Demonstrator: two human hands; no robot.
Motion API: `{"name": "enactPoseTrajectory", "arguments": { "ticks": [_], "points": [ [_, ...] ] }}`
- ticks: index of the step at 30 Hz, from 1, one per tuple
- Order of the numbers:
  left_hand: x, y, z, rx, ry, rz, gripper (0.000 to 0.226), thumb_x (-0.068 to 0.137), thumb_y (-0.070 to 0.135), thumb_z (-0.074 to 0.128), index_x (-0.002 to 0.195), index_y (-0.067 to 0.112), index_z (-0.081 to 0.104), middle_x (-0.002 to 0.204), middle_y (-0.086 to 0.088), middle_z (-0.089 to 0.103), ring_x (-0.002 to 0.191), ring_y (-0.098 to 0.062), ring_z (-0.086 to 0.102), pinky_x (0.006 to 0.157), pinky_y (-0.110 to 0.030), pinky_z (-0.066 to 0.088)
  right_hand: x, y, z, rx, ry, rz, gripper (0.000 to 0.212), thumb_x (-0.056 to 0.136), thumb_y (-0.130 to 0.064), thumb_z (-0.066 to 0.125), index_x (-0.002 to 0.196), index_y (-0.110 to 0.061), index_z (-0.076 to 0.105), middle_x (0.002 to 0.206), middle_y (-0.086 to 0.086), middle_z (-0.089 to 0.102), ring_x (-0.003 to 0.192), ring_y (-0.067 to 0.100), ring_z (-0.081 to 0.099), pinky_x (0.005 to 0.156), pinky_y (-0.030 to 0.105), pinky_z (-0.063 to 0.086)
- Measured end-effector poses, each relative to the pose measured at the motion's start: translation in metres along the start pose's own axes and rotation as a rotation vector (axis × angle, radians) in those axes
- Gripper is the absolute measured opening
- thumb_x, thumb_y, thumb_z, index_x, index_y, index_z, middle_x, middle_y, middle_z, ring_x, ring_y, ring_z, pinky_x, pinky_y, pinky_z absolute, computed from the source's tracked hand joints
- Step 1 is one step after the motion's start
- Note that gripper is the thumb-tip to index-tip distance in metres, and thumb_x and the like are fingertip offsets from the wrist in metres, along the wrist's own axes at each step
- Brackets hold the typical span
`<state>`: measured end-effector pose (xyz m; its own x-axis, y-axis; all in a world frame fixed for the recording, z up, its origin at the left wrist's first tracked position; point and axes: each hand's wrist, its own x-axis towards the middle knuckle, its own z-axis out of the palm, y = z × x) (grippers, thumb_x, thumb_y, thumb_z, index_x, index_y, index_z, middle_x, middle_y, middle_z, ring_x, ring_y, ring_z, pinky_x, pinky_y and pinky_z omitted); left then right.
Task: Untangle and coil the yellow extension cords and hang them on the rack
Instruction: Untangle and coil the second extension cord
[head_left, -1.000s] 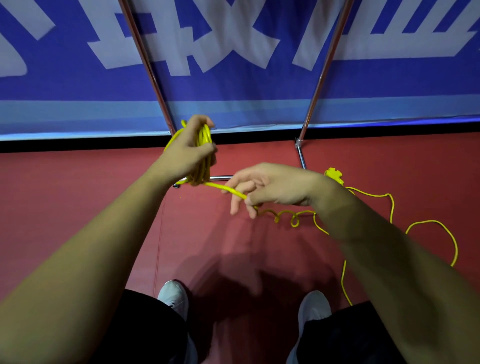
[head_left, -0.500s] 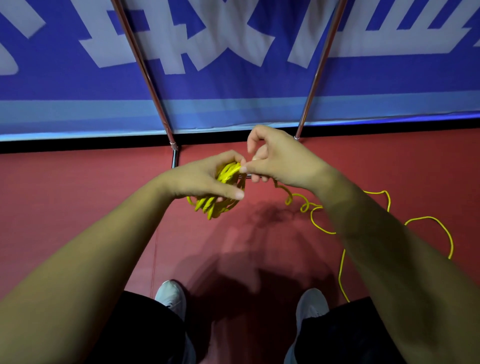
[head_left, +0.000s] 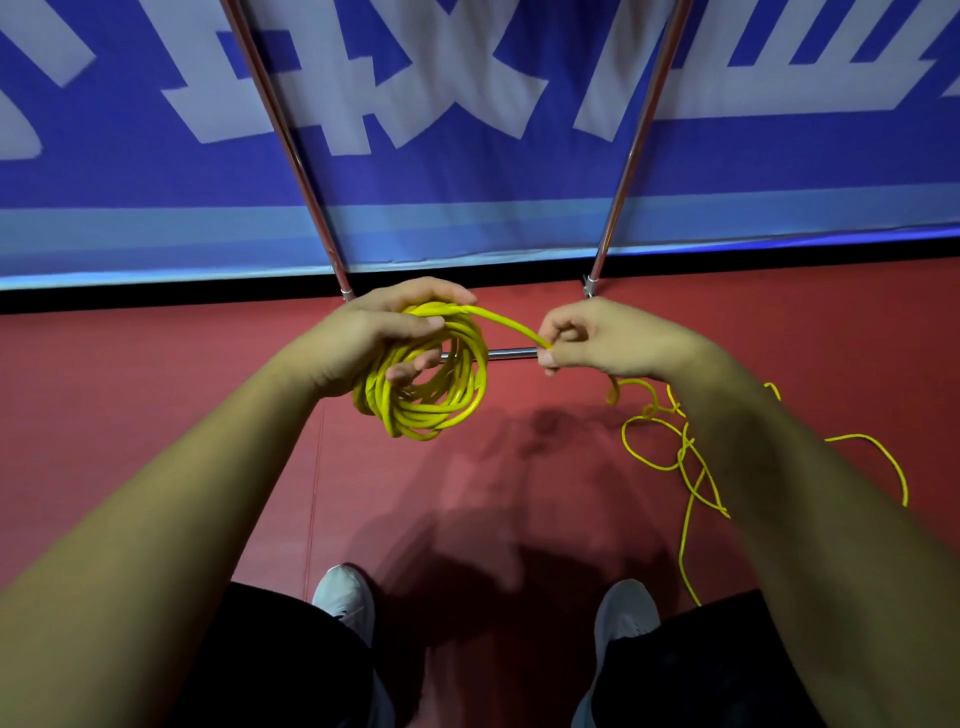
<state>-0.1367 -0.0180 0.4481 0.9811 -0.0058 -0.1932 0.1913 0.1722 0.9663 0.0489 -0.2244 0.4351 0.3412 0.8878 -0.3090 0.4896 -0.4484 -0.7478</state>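
Head view: left hand (head_left: 374, 338), frame centre, fingers curled through the coiled yellow extension cord (head_left: 431, 410). Right hand (head_left: 608, 338), at 3 o'clock of the coil, pinches its free strand. Rack bar (head_left: 511, 354) lies between the hands. Loose cord (head_left: 685, 467) trails on the red floor (head_left: 156, 415) at 4 o'clock.

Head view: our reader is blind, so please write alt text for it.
A person's left hand grips a coil of yellow cord while the right hand pinches its strand. Loose cord lies tangled on the red floor before a rack.
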Motion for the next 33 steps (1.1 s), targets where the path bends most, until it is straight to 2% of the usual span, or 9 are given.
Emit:
{"name": "enactPoseTrajectory", "arguments": {
  "ticks": [4, 7, 10, 13, 17, 20, 25, 28, 33],
  "points": [
    [-0.001, 0.001, 0.001, -0.079, -0.045, -0.010, 0.047, 0.094, 0.014, 0.047, 0.141, 0.017, 0.047, 0.060, -0.016, 0.050, 0.033, -0.013, 0.035, 0.039, -0.018, 0.031, 0.004, 0.001, 0.004, 0.352, 0.260, -0.020, 0.013, 0.088, -0.007, 0.069, 0.091, -0.006, 0.057, 0.076, 0.018, 0.070, 0.062, 0.014, 0.064, 0.062, 0.022, 0.052],
    [0.002, 0.002, 0.005, -0.237, -0.097, 0.029, 0.043, 0.096, 0.024, 0.047, 0.138, 0.024, 0.051, 0.060, -0.013, 0.043, 0.030, -0.011, 0.032, 0.038, -0.015, 0.031, 0.008, -0.007, 0.009, 0.341, 0.372, -0.011, 0.018, 0.090, -0.016, 0.070, 0.088, -0.001, 0.059, 0.068, 0.013, 0.065, 0.047, 0.009, 0.055, 0.042, 0.013, 0.038],
    [0.004, 0.007, 0.012, -0.327, -0.041, 0.136, 0.030, 0.098, 0.021, 0.032, 0.119, 0.019, 0.054, 0.055, -0.010, 0.043, 0.029, -0.009, 0.031, 0.038, -0.014, 0.020, 0.013, -0.008, 0.012, 0.320, 0.408, 0.016, 0.026, 0.090, -0.027, 0.070, 0.081, -0.004, 0.062, 0.063, 0.010, 0.062, 0.044, 0.009, 0.051, 0.037, 0.012, 0.032],
    [0.007, 0.010, 0.010, -0.410, 0.062, 0.246, 0.021, 0.099, 0.023, 0.031, 0.108, 0.019, 0.050, 0.055, -0.009, 0.042, 0.029, -0.008, 0.032, 0.038, -0.015, 0.019, 0.021, 0.004, 0.014, 0.286, 0.394, 0.018, 0.025, 0.091, -0.028, 0.068, 0.077, -0.009, 0.064, 0.059, 0.005, 0.059, 0.049, 0.011, 0.053, 0.048, 0.016, 0.043],
    [0.008, 0.015, -0.006, -0.552, 0.185, 0.372, 0.017, 0.101, 0.024, 0.033, 0.104, 0.021, 0.049, 0.056, -0.006, 0.043, 0.031, -0.007, 0.035, 0.037, -0.013, 0.028, 0.022, 0.037, 0.018, 0.195, 0.248, 0.108, 0.011, 0.092, -0.007, 0.061, 0.082, -0.012, 0.063, 0.067, 0.004, 0.065, 0.059, 0.007, 0.056, 0.063, 0.022, 0.043],
    [0.008, 0.015, -0.015, -0.625, 0.238, 0.414, 0.016, 0.103, 0.025, 0.032, 0.103, 0.021, 0.048, 0.057, -0.004, 0.046, 0.033, -0.006, 0.038, 0.039, -0.016, 0.021, 0.019, 0.055, 0.028, 0.248, 0.198, 0.217, 0.009, 0.092, -0.008, 0.062, 0.084, -0.010, 0.067, 0.078, 0.004, 0.069, 0.061, -0.003, 0.055, 0.066, 0.013, 0.041],
    [0.011, 0.011, -0.018, -0.642, 0.389, 0.476, 0.015, 0.105, 0.024, 0.035, 0.102, 0.020, 0.049, 0.059, -0.004, 0.046, 0.035, -0.007, 0.038, 0.039, -0.017, 0.026, 0.029, 0.053, 0.060, 0.371, 0.150, 0.228, 0.008, 0.096, -0.013, 0.059, 0.090, -0.011, 0.065, 0.082, 0.005, 0.074, 0.085, 0.017, 0.060, 0.084, 0.032, 0.045],
    [0.010, 0.014, -0.018, -0.597, 0.513, 0.526, 0.010, 0.103, 0.020, 0.040, 0.101, 0.020, 0.049, 0.062, -0.006, 0.047, 0.038, -0.009, 0.038, 0.041, -0.018, 0.029, 0.031, 0.036, 0.069, 0.591, 0.175, 0.259, 0.001, 0.098, -0.012, 0.055, 0.098, -0.012, 0.056, 0.075, 0.009, 0.067, 0.067, 0.021, 0.067, 0.065, 0.026, 0.051],
    [0.002, 0.020, -0.025, -0.494, 0.711, 0.570, 0.022, 0.094, -0.001, 0.046, 0.106, 0.017, 0.047, 0.069, -0.006, 0.048, 0.048, -0.012, 0.037, 0.047, -0.019, 0.031, 0.032, 0.006, 0.078, 0.585, 0.198, 0.288, 0.011, 0.098, -0.015, 0.055, 0.087, -0.015, 0.055, 0.063, 0.011, 0.056, 0.041, 0.011, 0.030, 0.043, 0.020, 0.026]
  ]
}}
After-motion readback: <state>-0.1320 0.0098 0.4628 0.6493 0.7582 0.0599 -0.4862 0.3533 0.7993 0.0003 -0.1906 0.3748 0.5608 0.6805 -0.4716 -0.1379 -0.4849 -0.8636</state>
